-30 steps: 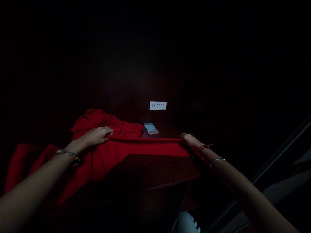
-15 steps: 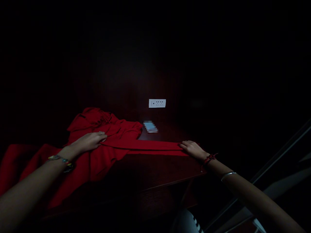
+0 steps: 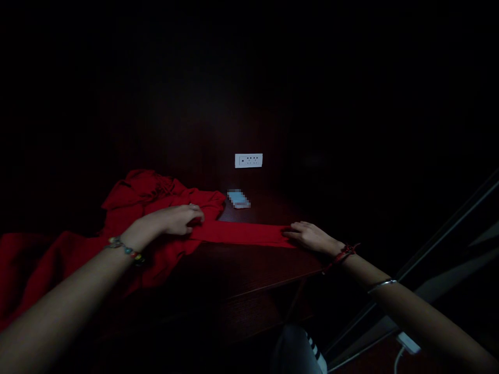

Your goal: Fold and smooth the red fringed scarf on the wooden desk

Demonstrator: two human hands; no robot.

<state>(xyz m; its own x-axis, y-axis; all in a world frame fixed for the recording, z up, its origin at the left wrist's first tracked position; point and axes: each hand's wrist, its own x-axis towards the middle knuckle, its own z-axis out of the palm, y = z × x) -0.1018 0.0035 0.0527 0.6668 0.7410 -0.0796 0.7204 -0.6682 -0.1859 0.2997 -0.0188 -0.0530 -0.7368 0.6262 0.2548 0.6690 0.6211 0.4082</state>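
Note:
A red cloth (image 3: 156,228) lies bunched on a dark wooden table (image 3: 249,270), and a narrow folded strip of it (image 3: 241,234) runs to the right. My left hand (image 3: 175,221) rests on the cloth where the strip begins, fingers curled onto the fabric. My right hand (image 3: 307,236) lies with fingers stretched flat on the strip's right end. The left wrist carries a beaded bracelet; the right wrist has a red string and a metal bangle.
The room is very dark. A white wall socket plate (image 3: 248,160) sits on the back panel, with a small pale blue object (image 3: 238,199) on the table below it. A white plug and cable (image 3: 407,344) show at lower right, past the table's front edge.
The wide flap of cloth has been folded into a narrower strip. My left hand slid right along it, and my right hand moved slightly nearer and lies flat on the end.

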